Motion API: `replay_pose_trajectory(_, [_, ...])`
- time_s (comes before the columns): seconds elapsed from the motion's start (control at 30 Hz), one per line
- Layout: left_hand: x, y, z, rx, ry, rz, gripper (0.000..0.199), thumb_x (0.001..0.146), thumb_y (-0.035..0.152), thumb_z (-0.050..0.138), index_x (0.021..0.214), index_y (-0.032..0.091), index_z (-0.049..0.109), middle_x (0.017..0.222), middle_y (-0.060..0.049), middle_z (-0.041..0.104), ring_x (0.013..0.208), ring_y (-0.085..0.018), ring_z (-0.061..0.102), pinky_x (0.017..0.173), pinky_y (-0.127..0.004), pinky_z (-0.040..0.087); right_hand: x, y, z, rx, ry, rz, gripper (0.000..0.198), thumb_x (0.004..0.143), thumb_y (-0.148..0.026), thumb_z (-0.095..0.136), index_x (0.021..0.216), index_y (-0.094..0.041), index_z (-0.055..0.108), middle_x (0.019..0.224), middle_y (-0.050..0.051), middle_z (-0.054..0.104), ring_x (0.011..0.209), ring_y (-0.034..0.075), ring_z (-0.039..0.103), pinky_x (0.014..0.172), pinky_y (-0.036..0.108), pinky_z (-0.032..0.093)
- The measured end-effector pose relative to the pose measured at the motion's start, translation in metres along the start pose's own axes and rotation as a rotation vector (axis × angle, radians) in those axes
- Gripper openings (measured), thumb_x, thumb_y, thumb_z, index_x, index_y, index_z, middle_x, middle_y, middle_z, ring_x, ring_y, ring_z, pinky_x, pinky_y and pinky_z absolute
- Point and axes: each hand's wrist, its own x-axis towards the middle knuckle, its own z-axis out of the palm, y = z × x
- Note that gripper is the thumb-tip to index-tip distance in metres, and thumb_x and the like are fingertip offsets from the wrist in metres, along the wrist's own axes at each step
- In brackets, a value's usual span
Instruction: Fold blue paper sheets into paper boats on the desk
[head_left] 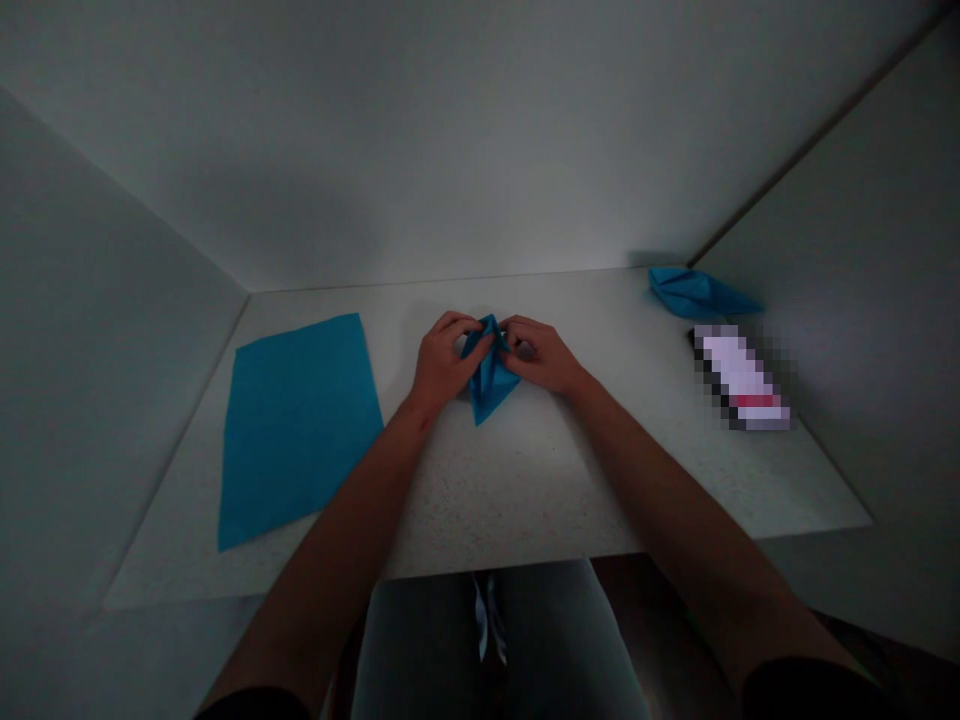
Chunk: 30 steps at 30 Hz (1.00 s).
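Between my hands, near the middle of the table, is a folded piece of blue paper (489, 388) with a point facing toward me. My left hand (444, 362) pinches its upper left part, thumb on the front. My right hand (544, 355) pinches the upper right side, fingers curled over the top edge. The fingertips of both hands nearly meet at the top of the folded paper and hide part of its creases. To the left of my left hand lies a flat sheet of blue paper (300, 425).
A finished-looking blue folded paper shape (697, 292) lies in the back right corner of the white table (487, 500). In front of it is a blurred-out phone-like object (742, 378). Walls (465, 150) close in the table at the back and both sides.
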Motion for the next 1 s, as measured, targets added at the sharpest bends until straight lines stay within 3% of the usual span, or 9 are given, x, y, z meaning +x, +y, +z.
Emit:
replay_pose_trajectory(0.23, [0.003, -0.001, 0.000, -0.200, 0.051, -0.137, 0.027, 0.104, 0.046, 0.071, 0.088, 0.024, 0.069, 0.109, -0.006, 0.075, 0.105, -0.020, 0.073, 0.096, -0.036, 0.061, 0.000, 0.007, 0.001, 0.015, 0.135, 0.115, 0.017, 0.086, -0.032, 0.068, 0.088, -0.028, 0.051, 0.109, 0.007, 0.079, 0.092, 0.023, 0.068, 0.085, 0.040, 0.055])
replay_pose_trajectory(0.37, [0.006, -0.008, 0.001, -0.285, 0.107, -0.244, 0.030, 0.106, 0.046, 0.063, 0.085, 0.025, 0.061, 0.102, -0.005, 0.075, 0.099, -0.021, 0.072, 0.092, -0.036, 0.061, 0.000, 0.012, 0.001, 0.037, 0.222, 0.202, 0.016, 0.092, -0.033, 0.068, 0.103, -0.027, 0.059, 0.106, 0.006, 0.079, 0.086, 0.021, 0.069, 0.078, 0.038, 0.056])
replay_pose_trajectory(0.5, [0.007, -0.015, 0.001, -0.283, 0.200, -0.331, 0.038, 0.107, 0.057, 0.061, 0.087, 0.026, 0.057, 0.082, 0.000, 0.062, 0.079, -0.018, 0.063, 0.076, -0.031, 0.057, -0.001, 0.010, 0.001, 0.054, 0.237, 0.145, 0.022, 0.094, -0.035, 0.071, 0.112, -0.027, 0.062, 0.103, 0.005, 0.076, 0.084, 0.020, 0.068, 0.077, 0.037, 0.058])
replay_pose_trajectory(0.63, [0.004, -0.010, 0.001, -0.221, 0.290, -0.302, 0.043, 0.107, 0.068, 0.062, 0.097, 0.026, 0.057, 0.089, -0.002, 0.066, 0.081, -0.017, 0.064, 0.074, -0.030, 0.056, -0.002, 0.005, 0.002, 0.031, 0.235, 0.082, 0.028, 0.095, -0.031, 0.068, 0.122, -0.027, 0.063, 0.119, 0.007, 0.073, 0.080, 0.018, 0.064, 0.072, 0.036, 0.057])
replay_pose_trajectory(0.83, [-0.003, -0.001, 0.002, -0.126, 0.078, -0.237, 0.053, 0.090, 0.062, 0.086, 0.124, 0.026, 0.066, 0.115, -0.007, 0.077, 0.093, -0.021, 0.073, 0.080, -0.033, 0.061, 0.000, 0.004, 0.000, -0.095, 0.321, -0.064, 0.015, 0.098, -0.022, 0.057, 0.109, -0.028, 0.064, 0.121, 0.011, 0.066, 0.104, 0.025, 0.064, 0.072, 0.037, 0.055])
replay_pose_trajectory(0.93, [-0.002, -0.004, 0.000, -0.099, -0.012, -0.248, 0.033, 0.102, 0.058, 0.073, 0.102, 0.025, 0.073, 0.092, -0.004, 0.077, 0.078, -0.020, 0.070, 0.072, -0.033, 0.058, -0.001, 0.006, -0.001, -0.154, 0.291, -0.071, 0.012, 0.101, -0.020, 0.054, 0.100, -0.027, 0.064, 0.123, 0.011, 0.066, 0.099, 0.024, 0.063, 0.077, 0.040, 0.056])
replay_pose_trajectory(1.0, [0.000, -0.005, -0.001, -0.086, -0.017, -0.252, 0.040, 0.106, 0.059, 0.067, 0.087, 0.024, 0.072, 0.080, -0.002, 0.073, 0.073, -0.019, 0.068, 0.069, -0.033, 0.057, -0.003, 0.007, -0.001, -0.186, 0.291, -0.020, 0.014, 0.103, -0.020, 0.054, 0.098, -0.027, 0.066, 0.130, 0.011, 0.064, 0.092, 0.022, 0.062, 0.076, 0.041, 0.055])
